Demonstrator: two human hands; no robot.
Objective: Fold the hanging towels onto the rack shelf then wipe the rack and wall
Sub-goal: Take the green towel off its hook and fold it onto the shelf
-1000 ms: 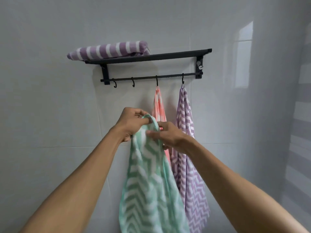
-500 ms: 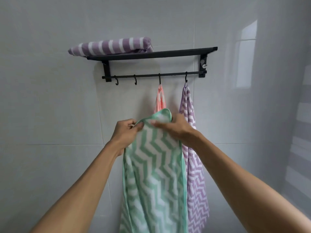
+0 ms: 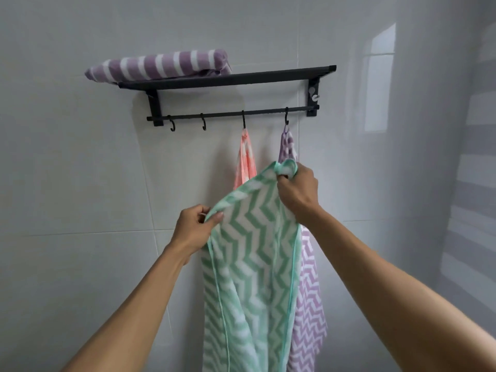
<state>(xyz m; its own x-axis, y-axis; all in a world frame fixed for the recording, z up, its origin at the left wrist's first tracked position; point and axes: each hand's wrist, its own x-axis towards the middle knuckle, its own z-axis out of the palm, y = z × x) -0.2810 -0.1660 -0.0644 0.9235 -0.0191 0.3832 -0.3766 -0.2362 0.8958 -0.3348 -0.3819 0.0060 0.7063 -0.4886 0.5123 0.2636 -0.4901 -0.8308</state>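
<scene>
A green and white zigzag towel (image 3: 249, 269) hangs spread between my hands, in front of the wall. My left hand (image 3: 194, 228) pinches its lower left top corner. My right hand (image 3: 298, 191) grips the other top corner, held higher and to the right. A black rack (image 3: 228, 79) is fixed to the wall above, with a folded purple striped towel (image 3: 158, 66) on the left of its shelf. From the rail's hooks hang a pink towel (image 3: 246, 162) and a purple zigzag towel (image 3: 308, 304), both partly hidden behind the green one.
Two bare hooks (image 3: 188, 125) sit at the left of the rail. The wall (image 3: 80, 197) is glossy pale grey tile, with a side wall close on the right (image 3: 469, 183) showing window reflections.
My hands have moved apart along the green towel's top edge, spreading it out. My right hand went up and right with its corner; my left hand dropped lower and left.
</scene>
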